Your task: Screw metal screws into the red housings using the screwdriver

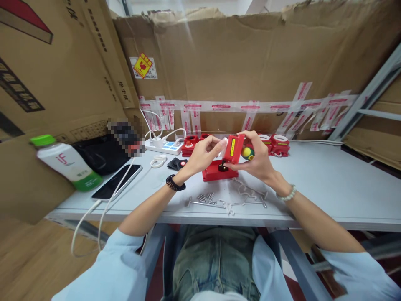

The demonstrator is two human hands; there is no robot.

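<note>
Above the table, my right hand (pixel 258 156) is closed round a small red box (pixel 234 149) with a yellow label, held tilted. A green-and-yellow round knob (pixel 247 153) sticks out of the box by my right palm. My left hand (pixel 206 152) pinches at the box's left edge, beside a whitish patch that I cannot make out. A black part (pixel 223 167) shows under the box. Just below lies another red housing (pixel 216 172), partly hidden by my hands. Nearer the front are loose metal screws (pixel 206 198), a T-shaped metal rod (pixel 203 203) and white cord (pixel 246 190).
More red units with white rings (pixel 278 144) stand at the back right, others (pixel 189 146) at the back left. A white power strip (pixel 164 146), black pieces (pixel 176 164), a phone (pixel 117 182) on a cable and a bottle (pixel 65 163) lie leftward. Cardboard (pixel 234 58) walls the back.
</note>
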